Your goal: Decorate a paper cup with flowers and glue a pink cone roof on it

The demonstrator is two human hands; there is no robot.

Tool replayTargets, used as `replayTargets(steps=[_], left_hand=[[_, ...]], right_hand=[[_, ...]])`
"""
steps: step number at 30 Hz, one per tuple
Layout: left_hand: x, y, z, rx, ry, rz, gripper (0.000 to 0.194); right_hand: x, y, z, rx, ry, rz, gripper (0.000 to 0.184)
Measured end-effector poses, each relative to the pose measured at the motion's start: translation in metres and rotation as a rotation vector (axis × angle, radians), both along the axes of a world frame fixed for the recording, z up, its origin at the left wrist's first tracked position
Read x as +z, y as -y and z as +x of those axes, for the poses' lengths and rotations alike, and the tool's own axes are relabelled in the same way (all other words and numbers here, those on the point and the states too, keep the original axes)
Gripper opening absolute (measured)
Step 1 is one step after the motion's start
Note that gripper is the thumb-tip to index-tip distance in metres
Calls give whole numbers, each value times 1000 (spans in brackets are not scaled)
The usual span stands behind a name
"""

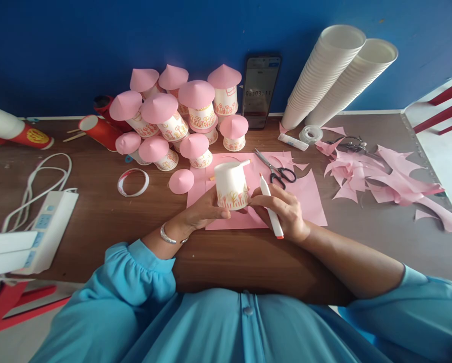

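My left hand (208, 209) is closed around the lower left side of a white paper cup (229, 177), which is upside down. Orange and yellow plant-like drawings run along the cup's wide rim. In my right hand (282, 212) a white marker (272, 212) with a red end lies between the fingers, its tip pointing up and away. Those fingertips come close to the cup's right edge; whether they touch it I cannot tell. Beneath both hands lie pink paper sheets (313, 204). Scissors (277, 170) with black handles rest on the paper, beyond my right hand.
Several decorated cups with pink cone roofs (160, 108) stand at the back, beside a phone (262, 91) showing a timer. Tall stacks of paper cups (324, 75) lean on the blue wall. Pink scraps (350, 171) lie right; a power strip (52, 229) and tape roll (133, 182) lie left.
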State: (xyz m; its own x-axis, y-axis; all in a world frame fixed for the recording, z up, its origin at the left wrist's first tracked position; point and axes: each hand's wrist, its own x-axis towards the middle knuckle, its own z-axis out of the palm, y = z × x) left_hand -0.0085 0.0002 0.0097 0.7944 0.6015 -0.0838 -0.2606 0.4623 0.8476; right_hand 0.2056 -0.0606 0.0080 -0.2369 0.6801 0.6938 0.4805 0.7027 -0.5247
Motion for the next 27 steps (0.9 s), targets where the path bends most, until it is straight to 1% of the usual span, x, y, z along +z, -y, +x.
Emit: replayTargets(steps=[2, 6, 7, 11, 16, 18, 22, 25, 27], left_hand=[[0, 1, 0, 18, 2, -4, 74], [-4, 1, 0, 43, -16, 33, 51], [-5, 1, 0, 45, -21, 47, 49], [-5, 0, 1, 33, -46, 63, 53], [-5, 1, 0, 10, -36, 79, 72], [-5, 1, -1, 12, -57, 79, 69], [-6, 1, -2, 27, -36, 47, 56], [-7, 0, -2, 50, 1, 28, 51], [-7, -1, -3, 68, 6, 15, 52]], right_hand=[[0, 0, 0, -4, 14, 6, 26], [-1, 0, -1, -3, 32, -3, 27], [-1, 1, -1, -5, 35, 2, 27], [-2, 1, -2, -7, 50, 9, 27], [-2, 4, -3, 2, 43, -29, 19], [-1, 5, -4, 6, 43, -27, 20], [3, 3, -6, -12, 31, 13, 25], [6, 1, -4, -9, 25, 46, 27], [7, 1, -1, 0, 16, 61, 34]])
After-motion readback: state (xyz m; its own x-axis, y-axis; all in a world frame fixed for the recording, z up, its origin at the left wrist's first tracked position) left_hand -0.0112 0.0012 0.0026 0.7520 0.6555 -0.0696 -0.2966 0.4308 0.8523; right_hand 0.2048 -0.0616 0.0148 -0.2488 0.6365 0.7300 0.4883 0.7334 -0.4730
